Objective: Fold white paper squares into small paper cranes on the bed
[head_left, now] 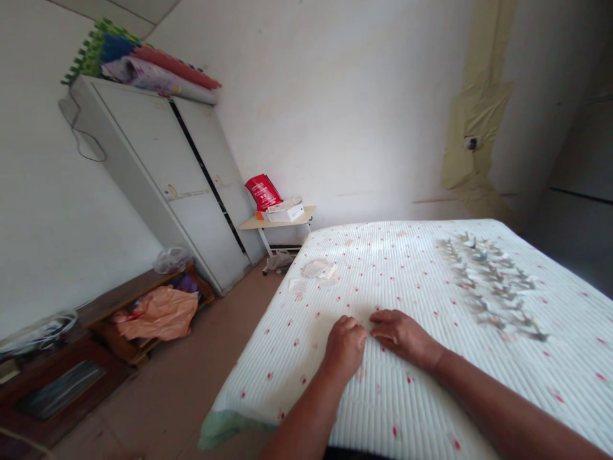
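From where I stand, the left hand [347, 342] and right hand [400, 335] meet nearly, on or just over the quilt [383, 409], fingers [383, 317] part-curled, their hold, if any, impossible to tell; light, steady fingertip pressure would seem best, well apart from the figures [505, 292].

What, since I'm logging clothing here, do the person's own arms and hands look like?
The left hand and right hand are ungloved, with no watch or bracelet visible. No sleeves show on the left forearm or right forearm. Blur hides whether rings are worn.
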Demonstrator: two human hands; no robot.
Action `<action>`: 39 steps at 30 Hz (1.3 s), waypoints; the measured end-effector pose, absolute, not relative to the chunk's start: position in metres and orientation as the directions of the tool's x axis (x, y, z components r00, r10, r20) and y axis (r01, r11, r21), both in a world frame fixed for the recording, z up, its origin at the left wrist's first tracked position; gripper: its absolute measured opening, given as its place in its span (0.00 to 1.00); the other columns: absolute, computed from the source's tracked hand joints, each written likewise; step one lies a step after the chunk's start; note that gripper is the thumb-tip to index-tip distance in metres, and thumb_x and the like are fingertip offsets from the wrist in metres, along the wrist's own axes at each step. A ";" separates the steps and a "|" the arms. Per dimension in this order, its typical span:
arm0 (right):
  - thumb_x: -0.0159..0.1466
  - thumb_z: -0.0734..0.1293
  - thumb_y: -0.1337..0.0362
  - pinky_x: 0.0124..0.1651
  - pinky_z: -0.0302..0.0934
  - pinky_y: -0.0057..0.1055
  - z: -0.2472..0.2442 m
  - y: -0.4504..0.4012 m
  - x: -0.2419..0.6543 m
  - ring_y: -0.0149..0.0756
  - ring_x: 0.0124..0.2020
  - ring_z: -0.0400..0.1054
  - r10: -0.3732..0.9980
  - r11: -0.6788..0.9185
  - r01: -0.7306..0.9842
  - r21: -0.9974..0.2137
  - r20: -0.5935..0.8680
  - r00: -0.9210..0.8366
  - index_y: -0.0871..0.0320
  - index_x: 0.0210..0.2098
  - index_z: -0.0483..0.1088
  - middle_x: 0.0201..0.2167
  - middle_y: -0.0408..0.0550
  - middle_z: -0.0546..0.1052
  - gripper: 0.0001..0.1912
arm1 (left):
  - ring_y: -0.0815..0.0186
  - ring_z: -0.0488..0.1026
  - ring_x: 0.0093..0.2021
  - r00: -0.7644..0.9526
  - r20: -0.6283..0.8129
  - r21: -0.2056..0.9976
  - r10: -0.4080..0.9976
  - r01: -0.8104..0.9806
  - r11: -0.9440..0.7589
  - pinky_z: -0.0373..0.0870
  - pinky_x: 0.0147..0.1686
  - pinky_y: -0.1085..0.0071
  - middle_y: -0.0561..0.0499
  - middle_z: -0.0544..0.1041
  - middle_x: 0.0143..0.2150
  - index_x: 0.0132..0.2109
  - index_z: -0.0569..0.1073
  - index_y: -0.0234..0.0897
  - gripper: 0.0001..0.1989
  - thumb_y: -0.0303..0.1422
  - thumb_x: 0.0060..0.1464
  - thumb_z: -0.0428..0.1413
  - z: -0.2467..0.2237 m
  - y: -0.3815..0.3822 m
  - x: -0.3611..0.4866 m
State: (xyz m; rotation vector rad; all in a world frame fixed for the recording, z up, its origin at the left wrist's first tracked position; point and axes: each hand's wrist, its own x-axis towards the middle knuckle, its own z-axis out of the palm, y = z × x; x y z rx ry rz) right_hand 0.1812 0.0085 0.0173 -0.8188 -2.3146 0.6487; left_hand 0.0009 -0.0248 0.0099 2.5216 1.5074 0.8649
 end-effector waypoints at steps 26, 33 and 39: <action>0.46 0.65 0.71 0.48 0.52 0.43 0.013 0.010 0.160 0.47 0.52 0.57 0.939 0.343 0.756 -0.557 0.176 -0.297 0.56 0.28 0.68 0.52 0.52 0.65 0.09 | 0.63 0.61 0.38 0.417 0.366 0.182 0.832 0.845 -0.503 0.58 0.37 0.67 0.48 0.68 0.34 0.30 0.73 0.36 0.09 0.22 0.45 0.48 0.018 -0.044 0.002; 0.42 0.62 0.76 0.52 0.53 0.37 0.008 0.019 0.172 0.45 0.53 0.57 0.915 0.400 0.674 -0.621 0.233 -0.329 0.59 0.27 0.67 0.49 0.56 0.65 0.12 | 0.64 0.61 0.38 0.428 0.342 0.175 0.837 0.846 -0.504 0.58 0.37 0.67 0.49 0.68 0.34 0.33 0.74 0.37 0.10 0.24 0.47 0.49 0.019 -0.043 0.000; 0.43 0.60 0.75 0.55 0.51 0.37 0.007 0.025 0.184 0.42 0.54 0.57 0.913 0.401 0.655 -0.641 0.228 -0.337 0.59 0.28 0.67 0.48 0.54 0.66 0.13 | 0.64 0.61 0.38 0.413 0.330 0.161 0.849 0.861 -0.482 0.58 0.38 0.67 0.50 0.67 0.34 0.32 0.73 0.37 0.09 0.24 0.47 0.49 0.022 -0.045 0.001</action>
